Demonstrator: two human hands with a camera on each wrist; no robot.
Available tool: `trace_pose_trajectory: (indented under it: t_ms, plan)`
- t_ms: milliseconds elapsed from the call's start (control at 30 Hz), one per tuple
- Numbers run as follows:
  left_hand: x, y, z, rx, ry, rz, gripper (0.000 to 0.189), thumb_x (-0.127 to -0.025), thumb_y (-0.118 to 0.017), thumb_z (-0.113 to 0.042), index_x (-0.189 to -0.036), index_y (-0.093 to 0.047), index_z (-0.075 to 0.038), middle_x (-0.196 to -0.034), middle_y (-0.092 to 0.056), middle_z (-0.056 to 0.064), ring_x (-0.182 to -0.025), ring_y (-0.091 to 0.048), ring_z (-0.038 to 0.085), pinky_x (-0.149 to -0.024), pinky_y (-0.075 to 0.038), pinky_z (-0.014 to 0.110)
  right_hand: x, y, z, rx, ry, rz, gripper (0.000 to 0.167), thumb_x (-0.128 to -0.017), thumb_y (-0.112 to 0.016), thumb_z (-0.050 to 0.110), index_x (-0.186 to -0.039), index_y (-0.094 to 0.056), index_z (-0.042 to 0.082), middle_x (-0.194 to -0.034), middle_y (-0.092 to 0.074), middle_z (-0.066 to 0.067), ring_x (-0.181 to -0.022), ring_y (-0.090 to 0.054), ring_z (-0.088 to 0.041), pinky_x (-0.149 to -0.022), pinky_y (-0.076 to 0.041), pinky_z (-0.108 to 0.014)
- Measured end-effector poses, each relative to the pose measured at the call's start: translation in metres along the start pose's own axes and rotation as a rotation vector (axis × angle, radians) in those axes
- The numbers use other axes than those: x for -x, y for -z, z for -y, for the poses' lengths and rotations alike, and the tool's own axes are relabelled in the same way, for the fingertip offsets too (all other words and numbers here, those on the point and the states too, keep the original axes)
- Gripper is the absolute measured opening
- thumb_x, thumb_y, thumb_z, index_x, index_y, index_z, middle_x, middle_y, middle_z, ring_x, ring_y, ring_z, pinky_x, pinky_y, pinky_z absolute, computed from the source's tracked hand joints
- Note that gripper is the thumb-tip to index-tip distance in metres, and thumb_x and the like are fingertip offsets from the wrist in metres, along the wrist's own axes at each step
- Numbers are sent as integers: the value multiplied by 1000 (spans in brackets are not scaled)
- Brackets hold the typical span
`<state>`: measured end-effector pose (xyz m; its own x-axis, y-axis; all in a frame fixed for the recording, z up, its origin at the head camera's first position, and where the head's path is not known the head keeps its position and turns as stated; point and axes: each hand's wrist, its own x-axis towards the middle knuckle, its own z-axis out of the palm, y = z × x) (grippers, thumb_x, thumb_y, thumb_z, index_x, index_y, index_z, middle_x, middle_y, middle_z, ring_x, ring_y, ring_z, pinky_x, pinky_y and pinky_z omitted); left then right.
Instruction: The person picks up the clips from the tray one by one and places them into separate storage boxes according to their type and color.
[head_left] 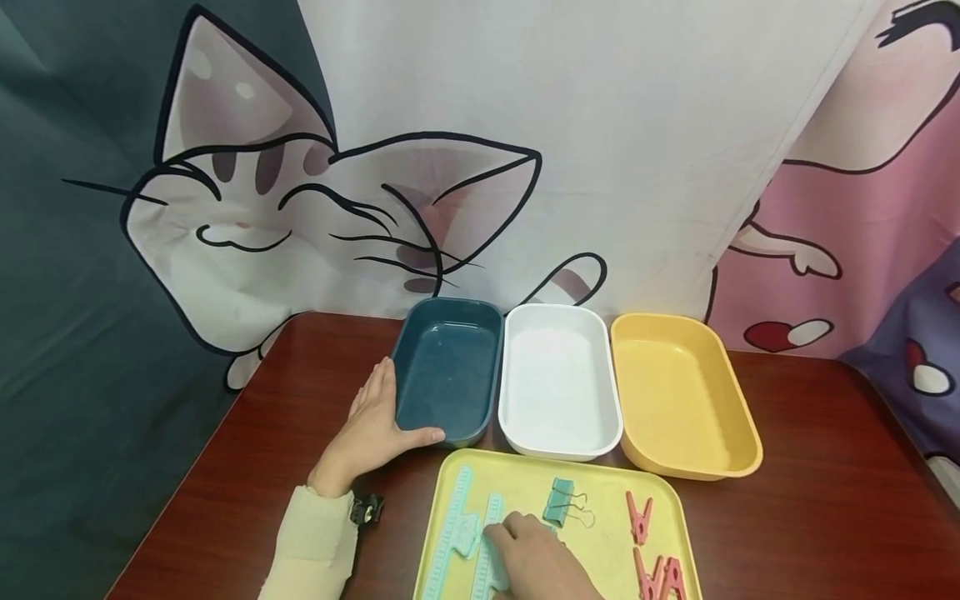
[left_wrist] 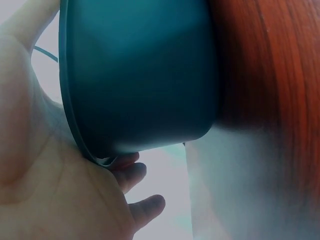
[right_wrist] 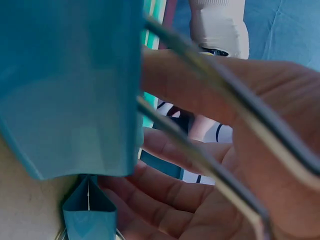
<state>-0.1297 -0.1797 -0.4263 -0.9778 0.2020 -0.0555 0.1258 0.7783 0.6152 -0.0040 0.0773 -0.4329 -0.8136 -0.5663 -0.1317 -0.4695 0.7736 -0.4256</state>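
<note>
My left hand (head_left: 375, 421) rests on the dark blue bin (head_left: 450, 371), fingers straight along its left side and thumb at the front rim. The left wrist view shows the palm against the rim of the same bin (left_wrist: 140, 75). My right hand (head_left: 536, 554) is low over the yellow tray (head_left: 517, 460), fingertips at a mint-green strip (head_left: 487, 533) with ruler-like marks and a wider tab. A similar strip (head_left: 452, 525) lies left of it. In the right wrist view a teal binder clip (right_wrist: 70, 90) fills the foreground and hides the fingertips, so their hold is unclear.
Several pink clothespins (head_left: 640, 518) lie on the tray's right side, and teal binder clips (head_left: 558, 502) near its middle. A white bin (head_left: 561, 379) and a yellow bin (head_left: 684, 396) stand right of the blue one. A patterned cloth (head_left: 637, 125) hangs behind the brown table (head_left: 817, 467).
</note>
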Motion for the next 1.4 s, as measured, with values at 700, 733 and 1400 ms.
trace_pose_trajectory:
  t_ms: [700,733,1400]
  plan:
    - [1,-1,-1,4,-1,-16,136,-72,-80,-66,-158,-3,6,-167,-3,22,-151,-9,43,-115,-14,69,-3,1,-2,85,25,-22,44,-68,-91,22,-105,-72,9,-87,-60,6,-78,-50,-7,-72,-49,-25]
    - [0,-1,0,5,-2,-16,136,-72,-80,-66,-158,-3,6,-167,-3,22,-151,-9,43,-115,-14,69,-3,1,-2,83,22,-21,44,-68,-91,23,-105,-72,9,-87,-60,6,-78,-50,-7,-73,-49,-26]
    - [0,-1,0,15,9,-2,137,-72,-80,-66,-159,-1,5,-167,-2,21,-151,-7,44,-116,-13,68,1,4,0,-29,-26,-75,42,-70,-85,13,-109,-72,6,-91,-56,5,-80,-47,-7,-68,-50,-26]
